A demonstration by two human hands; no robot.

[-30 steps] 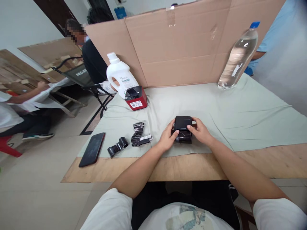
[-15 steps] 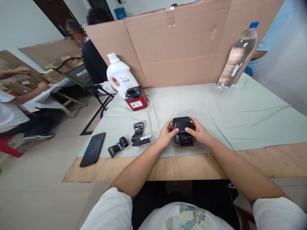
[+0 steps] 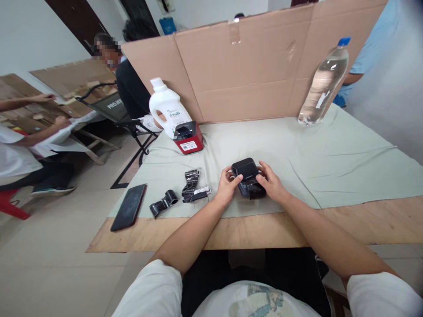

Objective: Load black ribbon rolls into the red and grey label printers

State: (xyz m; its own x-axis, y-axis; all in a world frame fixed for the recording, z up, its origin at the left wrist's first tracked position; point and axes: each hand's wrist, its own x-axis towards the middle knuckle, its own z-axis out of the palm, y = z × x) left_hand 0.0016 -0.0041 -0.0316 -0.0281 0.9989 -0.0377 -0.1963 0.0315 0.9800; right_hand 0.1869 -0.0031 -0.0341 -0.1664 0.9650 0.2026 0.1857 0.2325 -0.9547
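Note:
A small black device with a lid [image 3: 245, 169], which looks like a label printer, is tilted over the cloth near the table's front. A glossy black strip [image 3: 257, 190] shows at its lower front. My left hand [image 3: 228, 184] is closed around the device's left side, thumb on the front. At the right side, my right hand [image 3: 271, 182] grips the device with its thumb near the strip; its fingers are partly hidden behind. To the left lie two partly unrolled glossy black rolls, one nearer [image 3: 164, 203] and one farther [image 3: 191, 187].
A black phone [image 3: 128, 207] lies at the table's left edge. Behind stand a red and black box-shaped device [image 3: 188, 138], a white jug [image 3: 168, 108] and a clear bottle [image 3: 325, 86]. A cardboard panel [image 3: 247, 75] borders the back. Other people sit beyond.
The device has turned and tilted, its lid end shifting left. My right hand has moved slightly along its right side, with fingers more spread. The left hand keeps its hold.

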